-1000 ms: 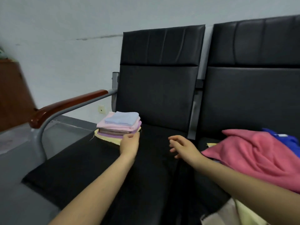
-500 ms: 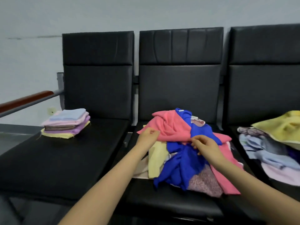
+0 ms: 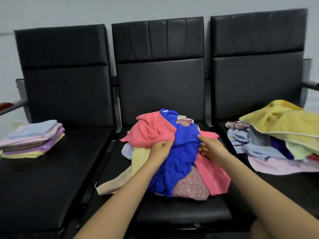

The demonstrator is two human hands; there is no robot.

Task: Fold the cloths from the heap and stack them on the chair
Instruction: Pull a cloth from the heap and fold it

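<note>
Three black chairs stand in a row. On the middle chair [image 3: 181, 213] lies a heap of cloths [image 3: 146, 133] (pink, blue, yellow, floral). The left hand [image 3: 160, 150] and right hand [image 3: 209, 150] each grip a side of the blue cloth [image 3: 183, 152] atop it. Left of the heap sits a folded stack [image 3: 32, 140]; right of it, another loose pile [image 3: 279, 135].

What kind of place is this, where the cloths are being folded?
Probably a waiting area or office lobby: a row of joined black padded chairs with metal armrests stands against a plain pale wall.
</note>
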